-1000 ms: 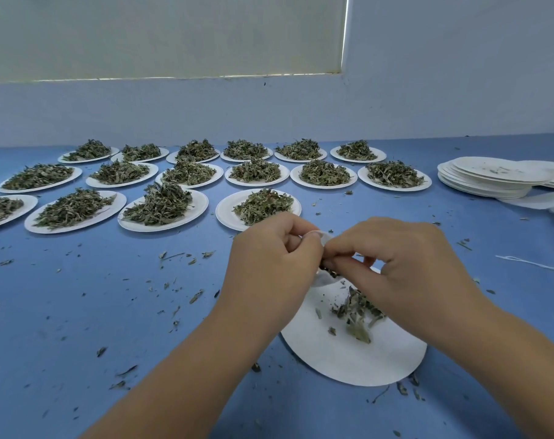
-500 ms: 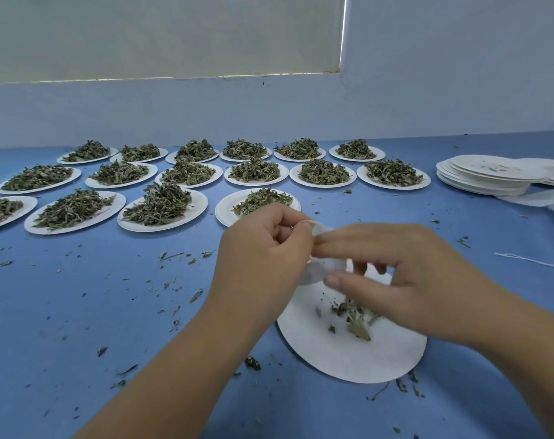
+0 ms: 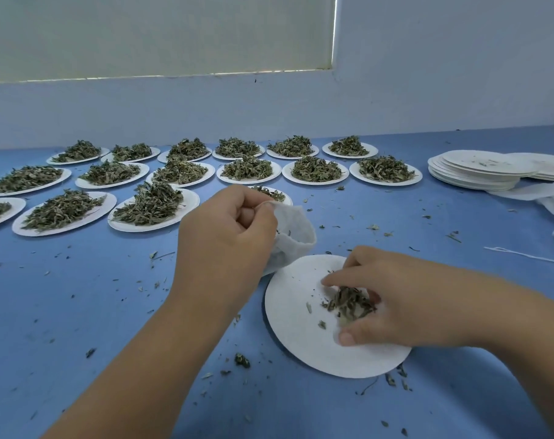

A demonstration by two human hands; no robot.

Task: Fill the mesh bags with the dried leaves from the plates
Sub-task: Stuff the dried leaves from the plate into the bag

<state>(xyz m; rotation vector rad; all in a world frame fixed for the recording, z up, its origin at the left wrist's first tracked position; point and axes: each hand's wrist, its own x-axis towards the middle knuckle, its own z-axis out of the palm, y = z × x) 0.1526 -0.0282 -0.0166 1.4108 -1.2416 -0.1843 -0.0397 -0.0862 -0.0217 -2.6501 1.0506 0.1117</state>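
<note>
The left hand (image 3: 225,236) is curled, pinching the rim of a white mesh bag (image 3: 296,231) between thumb and fingers; the bag hangs from that pinch with its mouth gaping toward the right, a few leaf bits showing inside, and its lower end reaches the rim of the near plate (image 3: 301,337) just below the grip. The right hand (image 3: 405,299) rests on that plate, below and to the right of the bag's mouth, with thumb and fingers closed loosely around a small clump of dried leaves (image 3: 348,301), which lies on the plate inside the grasp; a few stray flakes lie on the paper just left of its fingertips. Directly beyond the left hand's knuckles a plate with leaves (image 3: 269,193) is partly hidden, and further beyond and to the left of that hand stand rows of heaped plates (image 3: 149,205) on the blue table (image 3: 79,312). Well beyond and to the right of the right hand sits a stack of empty plates (image 3: 472,172), with loose white cloth (image 3: 548,198) and a white string (image 3: 523,255) nearer to it. Leaf crumbs are scattered on the table around both wrists
</note>
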